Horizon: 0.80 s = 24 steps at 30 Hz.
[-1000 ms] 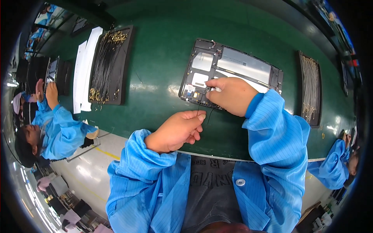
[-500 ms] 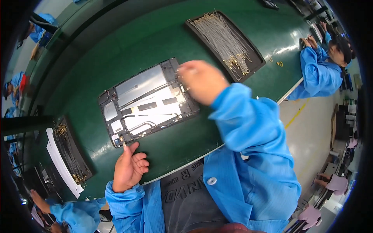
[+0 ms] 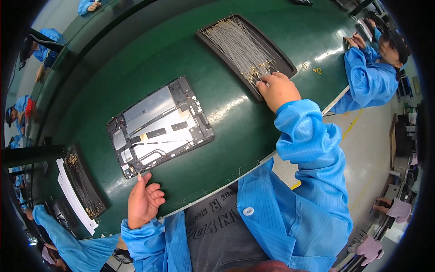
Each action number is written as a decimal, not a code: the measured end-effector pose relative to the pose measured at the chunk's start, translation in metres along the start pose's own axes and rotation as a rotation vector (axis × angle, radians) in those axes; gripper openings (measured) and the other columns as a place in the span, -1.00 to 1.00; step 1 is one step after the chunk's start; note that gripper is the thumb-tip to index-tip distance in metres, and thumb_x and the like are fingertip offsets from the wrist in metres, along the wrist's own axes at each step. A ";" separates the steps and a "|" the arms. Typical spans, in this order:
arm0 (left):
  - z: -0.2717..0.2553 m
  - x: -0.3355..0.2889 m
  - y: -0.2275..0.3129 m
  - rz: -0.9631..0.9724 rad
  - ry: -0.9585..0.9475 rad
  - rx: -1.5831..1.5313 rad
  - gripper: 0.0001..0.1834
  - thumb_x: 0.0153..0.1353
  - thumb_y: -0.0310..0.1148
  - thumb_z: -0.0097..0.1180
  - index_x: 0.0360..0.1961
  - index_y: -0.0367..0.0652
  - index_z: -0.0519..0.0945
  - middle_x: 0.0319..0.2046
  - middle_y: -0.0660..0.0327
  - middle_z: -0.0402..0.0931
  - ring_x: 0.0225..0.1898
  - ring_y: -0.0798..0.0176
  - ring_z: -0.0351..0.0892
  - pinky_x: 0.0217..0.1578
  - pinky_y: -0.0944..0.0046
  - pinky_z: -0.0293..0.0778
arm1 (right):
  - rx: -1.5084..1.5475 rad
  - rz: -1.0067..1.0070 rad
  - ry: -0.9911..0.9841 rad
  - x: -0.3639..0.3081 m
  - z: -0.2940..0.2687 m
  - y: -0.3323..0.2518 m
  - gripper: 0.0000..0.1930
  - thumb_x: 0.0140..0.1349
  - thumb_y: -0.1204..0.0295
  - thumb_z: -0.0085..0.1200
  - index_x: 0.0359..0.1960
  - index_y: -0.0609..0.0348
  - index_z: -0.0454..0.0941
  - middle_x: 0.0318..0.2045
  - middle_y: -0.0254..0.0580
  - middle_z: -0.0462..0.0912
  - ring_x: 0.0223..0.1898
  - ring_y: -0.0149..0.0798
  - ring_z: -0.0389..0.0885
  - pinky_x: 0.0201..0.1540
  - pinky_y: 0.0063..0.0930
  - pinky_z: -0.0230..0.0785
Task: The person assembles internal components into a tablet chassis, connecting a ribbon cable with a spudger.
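Note:
An opened tablet-like device [image 3: 156, 132], its back cover off and dark frame and silvery inner plates showing, lies tilted on the green table. My left hand [image 3: 146, 199] is at its near left corner, palm partly up, the thumb and forefinger tips at the edge and the other fingers loosely curled. Over at the dark tray [image 3: 286, 68], my right hand [image 3: 280, 90] reaches down to the gold-tipped ends of thin grey cables [image 3: 240, 47]. Its thumb and forefinger pinch at the cable ends; how many cables they grip is hidden.
A second dark tray [image 3: 84, 186] of black cables with gold ends stands at the left, beside a white paper strip [image 3: 72, 195]. Yellow rings [image 3: 318, 70] lie right of the cable tray. A co-worker in blue [image 3: 369, 81] sits at the right; another blue sleeve [image 3: 74, 240] shows lower left.
My right hand has left the device's right end and moved right to the grey cables. The left hand stays at the device's near corner.

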<state>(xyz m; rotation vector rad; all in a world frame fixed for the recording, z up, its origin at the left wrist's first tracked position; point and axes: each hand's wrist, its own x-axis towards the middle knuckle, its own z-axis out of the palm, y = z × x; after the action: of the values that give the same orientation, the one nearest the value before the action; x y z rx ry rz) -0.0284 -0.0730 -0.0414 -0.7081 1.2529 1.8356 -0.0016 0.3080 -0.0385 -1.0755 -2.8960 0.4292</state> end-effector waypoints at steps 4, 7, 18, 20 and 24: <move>0.007 -0.002 -0.002 0.012 0.043 0.035 -0.61 0.15 -0.08 -0.23 -0.17 -0.18 0.31 -0.57 0.15 0.46 -0.63 0.24 0.47 -0.65 0.31 0.44 | 0.053 -0.040 0.093 -0.003 0.004 0.005 -0.73 0.03 0.24 -0.10 -0.33 0.11 0.50 -0.20 -0.03 0.44 -0.21 -0.03 0.42 -0.10 -0.34 0.25; 0.015 -0.005 -0.007 0.092 0.119 0.172 -0.62 0.16 -0.12 -0.21 -0.15 -0.21 0.30 -0.56 0.18 0.43 -0.62 0.30 0.44 -0.62 0.35 0.43 | 0.175 -0.062 0.163 -0.012 -0.005 0.006 -0.74 0.04 0.27 -0.08 -0.36 0.18 0.50 -0.30 -0.05 0.49 -0.27 -0.06 0.46 -0.18 -0.38 0.28; 0.080 -0.021 -0.017 1.322 -0.401 1.267 -0.60 -0.20 -0.50 0.17 -0.24 -0.19 0.41 -0.35 0.07 0.40 -0.36 0.03 0.43 -0.37 0.20 0.39 | 0.940 -0.660 -1.153 -0.106 -0.016 -0.051 -0.84 0.03 0.36 0.01 -0.41 0.18 0.47 -0.49 -0.20 0.52 -0.43 -0.35 0.48 -0.36 -0.55 0.31; 0.077 -0.019 -0.026 1.253 -0.448 1.261 -0.63 -0.23 -0.50 0.18 -0.28 -0.19 0.44 -0.36 0.08 0.39 -0.34 0.03 0.42 -0.37 0.21 0.40 | 1.010 -0.564 -1.280 -0.113 -0.002 -0.055 -0.81 0.06 0.33 -0.01 -0.38 0.20 0.47 -0.49 -0.28 0.52 -0.43 -0.45 0.46 -0.36 -0.60 0.30; 0.072 -0.011 -0.039 1.306 -0.279 1.188 -0.73 -0.22 -0.53 0.16 -0.39 -0.21 0.48 -0.40 0.10 0.39 -0.37 0.04 0.41 -0.29 0.19 0.37 | 1.128 -0.148 -1.443 -0.109 0.006 -0.064 -0.77 0.06 0.31 -0.01 -0.37 0.24 0.46 -0.48 -0.34 0.50 -0.43 -0.50 0.42 -0.41 -0.67 0.29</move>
<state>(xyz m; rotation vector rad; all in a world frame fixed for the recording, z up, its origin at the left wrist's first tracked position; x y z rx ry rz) 0.0095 -0.0012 -0.0267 1.2214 2.4374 1.3966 0.0399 0.1898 -0.0196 -0.2507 -2.2633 3.2338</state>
